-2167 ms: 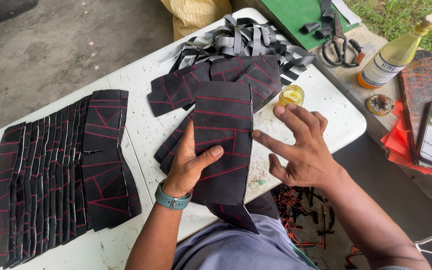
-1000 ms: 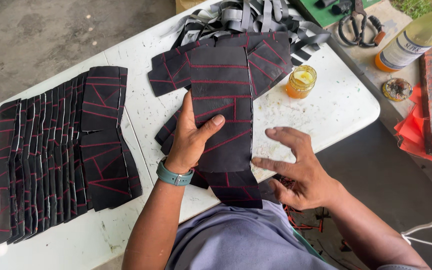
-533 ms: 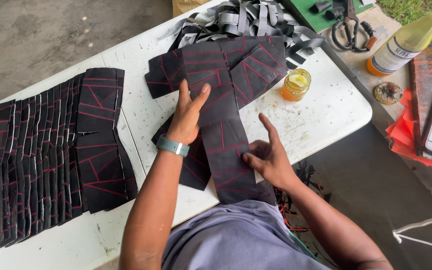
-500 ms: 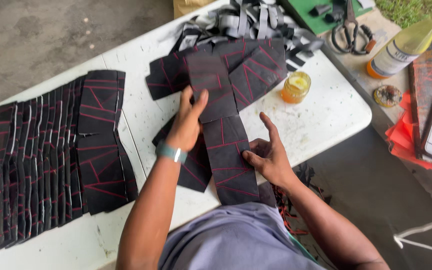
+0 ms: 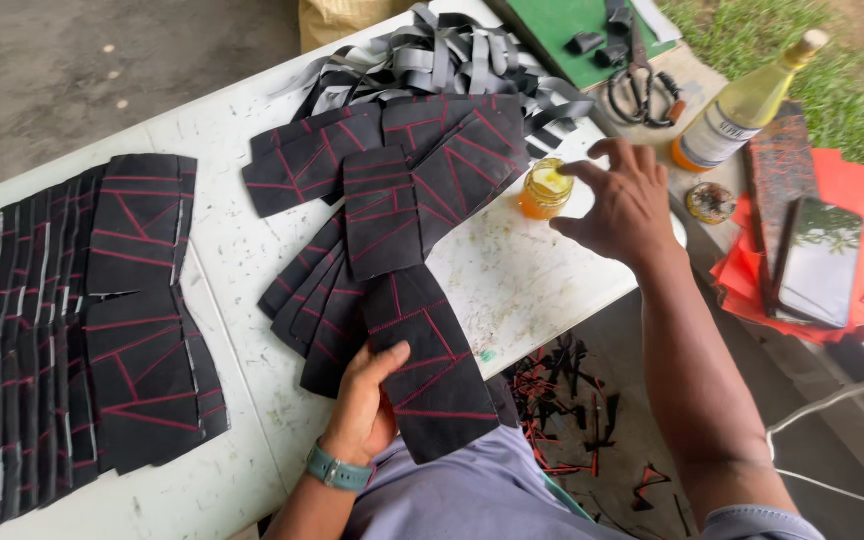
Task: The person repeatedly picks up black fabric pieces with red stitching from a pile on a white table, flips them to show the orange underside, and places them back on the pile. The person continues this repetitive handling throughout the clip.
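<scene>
My left hand (image 5: pixel 362 400) holds the near end of a long black strip with red lines (image 5: pixel 407 300), thumb on top and fingers under, so that grip is closed on it. The strip runs away from this grip across the white tabletop (image 5: pixel 512 270), over a pile of more black pieces (image 5: pixel 392 150), and its near end hangs off the edge toward me. It looks thin, light and bendy, like rubber or soft leather, and I think it will flop if I lift one end only. The flat edges near the middle look like the best place to hold it. My right hand (image 5: pixel 622 205) is open wide, fingers spread, holding nothing, just beside a small jar of yellow stuff (image 5: pixel 545 188). The jar looks like glass, so I think it may break or spill.
</scene>
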